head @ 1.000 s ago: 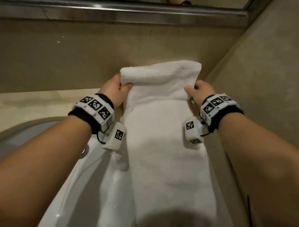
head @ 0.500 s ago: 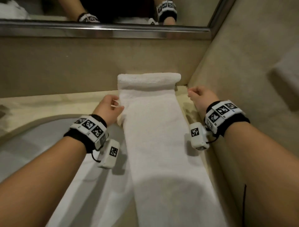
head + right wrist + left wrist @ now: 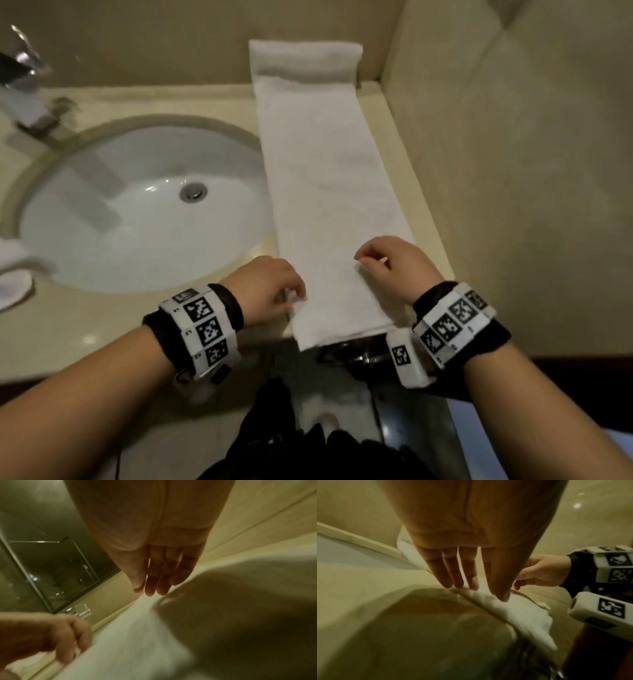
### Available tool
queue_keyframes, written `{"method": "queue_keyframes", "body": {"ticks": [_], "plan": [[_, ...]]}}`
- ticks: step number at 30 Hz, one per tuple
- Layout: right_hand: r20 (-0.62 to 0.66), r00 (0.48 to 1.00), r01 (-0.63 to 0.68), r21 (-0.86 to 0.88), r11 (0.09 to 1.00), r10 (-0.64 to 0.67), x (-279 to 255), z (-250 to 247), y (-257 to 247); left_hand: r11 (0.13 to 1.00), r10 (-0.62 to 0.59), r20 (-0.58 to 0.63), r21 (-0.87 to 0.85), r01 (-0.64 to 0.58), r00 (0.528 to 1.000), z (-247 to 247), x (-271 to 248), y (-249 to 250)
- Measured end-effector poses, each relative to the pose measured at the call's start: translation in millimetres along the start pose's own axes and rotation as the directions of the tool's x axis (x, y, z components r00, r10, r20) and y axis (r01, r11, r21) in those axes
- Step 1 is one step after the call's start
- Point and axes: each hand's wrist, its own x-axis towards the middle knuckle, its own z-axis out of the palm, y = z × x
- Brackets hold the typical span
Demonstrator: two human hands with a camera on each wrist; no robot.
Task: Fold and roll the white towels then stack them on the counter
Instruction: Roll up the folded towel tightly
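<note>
Soft, limp folded white towel (image 3: pixel 329 192) on surface (image 3: pixel 85 329): grip near-end corners; left hand (image 3: pixel 270 291) fingertips touch its edge, right hand (image 3: pixel 394 267) relaxed, holding nothing.

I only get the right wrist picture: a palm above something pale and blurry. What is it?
Observer: A long folded white towel, lying as a strip on the beige stone counter beside a round white sink.
Operator: Is any of it rolled?
Observer: Its far end is bunched thick against the back wall; whether folded or rolled, I cannot tell.
Operator: And the hand at my lower left?
Observer: That is the left hand; its fingertips rest on the towel's left edge, near the end that overhangs the counter's front.
</note>
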Motion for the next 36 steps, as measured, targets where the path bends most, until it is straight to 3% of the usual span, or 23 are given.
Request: {"method": "queue_keyframes", "body": {"ticks": [5, 10, 13, 17, 20, 24, 27, 29, 31, 33, 36], "plan": [[0.058, 0.995, 0.092, -0.086, 0.992, -0.087, -52.7, 38.4, 14.7, 0.980, 0.056, -0.069, 0.193, -0.041, 0.996, 42.5, -21.3, 22.4], [0.057, 0.983, 0.182, -0.277, 0.944, -0.173, -67.4, 52.4, 17.1, 0.954, -0.006, -0.167, 0.296, 0.056, 0.986, 58.1, -19.4, 40.9], [0.060, 0.979, 0.203, -0.343, 0.917, -0.195, -69.4, 56.6, 17.1, 0.982, -0.019, -0.230, 0.176, 0.061, 0.973, 54.9, -19.5, 47.1], [-0.035, 0.982, 0.161, -0.359, 0.919, -0.186, -67.9, 52.0, 24.0, 0.976, -0.217, -0.288, -0.079, 0.203, 0.933, 44.0, -25.6, 40.9], [-0.093, 0.991, 0.060, -0.345, 0.937, -0.098, -66.5, 34.1, 38.8, 0.932, -0.351, -0.263, -0.194, 0.307, 0.899, 38.1, -34.1, 27.6], [-0.068, 0.997, 0.008, -0.234, 0.972, -0.025, -60.4, 18.4, 42.2, 0.865, -0.467, -0.211, -0.312, 0.394, 0.859, 30.8, -34.0, 13.7], [-0.041, 0.988, -0.153, -0.104, 0.983, 0.149, -42.8, 13.5, 37.8, 0.840, -0.512, -0.199, -0.321, 0.438, 0.835, 27.8, -26.8, 9.9], [-0.042, 0.976, -0.219, -0.148, 0.964, 0.215, -33.9, 13.2, 34.7, 0.856, -0.500, -0.216, -0.269, 0.441, 0.838, 27.6, -22.8, 10.2], [-0.159, 0.976, -0.194, -0.317, 0.928, 0.150, -33.2, 15.6, 31.0, 0.897, -0.442, -0.295, -0.160, 0.412, 0.847, 27.7, -21.1, 12.3], [-0.230, 0.973, -0.070, -0.432, 0.899, -0.035, -35.2, 20.0, 28.2, 0.945, -0.301, -0.383, 0.003, 0.327, 0.873, 28.8, -20.3, 14.0], [-0.064, 0.977, 0.165, -0.376, 0.912, -0.203, -39.1, 22.6, 30.0, 0.963, -0.078, -0.263, 0.229, 0.140, 0.962, 34.6, -18.3, 14.3]]}}
